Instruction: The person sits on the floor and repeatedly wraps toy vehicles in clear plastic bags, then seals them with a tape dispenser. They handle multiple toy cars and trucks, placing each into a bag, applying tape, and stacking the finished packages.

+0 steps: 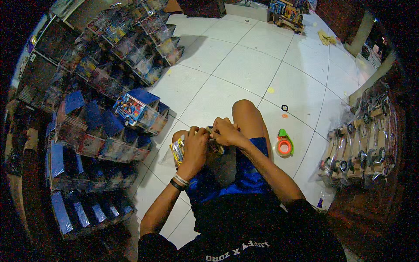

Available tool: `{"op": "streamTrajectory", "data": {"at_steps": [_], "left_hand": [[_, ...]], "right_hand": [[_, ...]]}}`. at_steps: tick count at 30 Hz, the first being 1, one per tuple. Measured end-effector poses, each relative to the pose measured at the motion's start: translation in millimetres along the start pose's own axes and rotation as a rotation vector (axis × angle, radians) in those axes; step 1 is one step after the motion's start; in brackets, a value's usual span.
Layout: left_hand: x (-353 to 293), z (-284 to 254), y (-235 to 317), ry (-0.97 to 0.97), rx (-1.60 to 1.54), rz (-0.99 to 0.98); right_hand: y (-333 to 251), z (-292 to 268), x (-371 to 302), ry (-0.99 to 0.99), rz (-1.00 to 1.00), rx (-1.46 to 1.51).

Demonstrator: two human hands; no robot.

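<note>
Over my lap, my left hand (196, 146) is closed around a yellow-and-silver printed package (178, 150). Clear plastic sticks out on its left side. My right hand (226, 132) is close beside the left, its fingers bent and pinched together near the package's top edge. What lies between the right fingers is too small and covered to make out. A dark grey flat surface (221, 166) shows below the hands, between my thighs; whether it belongs to the package I cannot tell.
Stacks of plastic-wrapped blue toy truck bodies (89, 144) rise at left, one brightly printed body (131, 109) on top. On the tiles at right lie a green-and-orange tape dispenser (284, 144) and a small wheel (284, 108). Bagged wooden wheeled chassis (360, 144) stand far right.
</note>
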State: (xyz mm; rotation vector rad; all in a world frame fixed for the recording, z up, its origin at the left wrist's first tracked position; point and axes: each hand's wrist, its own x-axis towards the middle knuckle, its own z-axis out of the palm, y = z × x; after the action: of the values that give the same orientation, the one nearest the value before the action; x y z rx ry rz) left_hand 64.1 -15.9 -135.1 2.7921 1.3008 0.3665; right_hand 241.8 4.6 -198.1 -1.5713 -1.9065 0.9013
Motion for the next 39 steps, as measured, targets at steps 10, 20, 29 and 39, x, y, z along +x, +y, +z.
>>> {"op": "streamTrajectory", "data": {"at_steps": [10,20,29,39], "left_hand": [[17.9,21.9,-35.6,-0.123,-0.058,-0.124],[30.6,14.3,-28.2,-0.278,-0.116,-0.261],[-31.7,-11.9,16.0,-0.095,-0.019,-0.059],[-38.1,-11.8,23.4,-0.188,0.1,-0.031]], "right_hand": [[6.8,-5.9,-28.7,0.261,-0.346,0.189],[11.5,1.4,-33.4,0.303,-0.441,-0.117],[10.3,-8.3,-6.2,-0.047,-0.1,0.024],[34.5,-31.8,-15.1,0.365,-0.119,-0.037]]}}
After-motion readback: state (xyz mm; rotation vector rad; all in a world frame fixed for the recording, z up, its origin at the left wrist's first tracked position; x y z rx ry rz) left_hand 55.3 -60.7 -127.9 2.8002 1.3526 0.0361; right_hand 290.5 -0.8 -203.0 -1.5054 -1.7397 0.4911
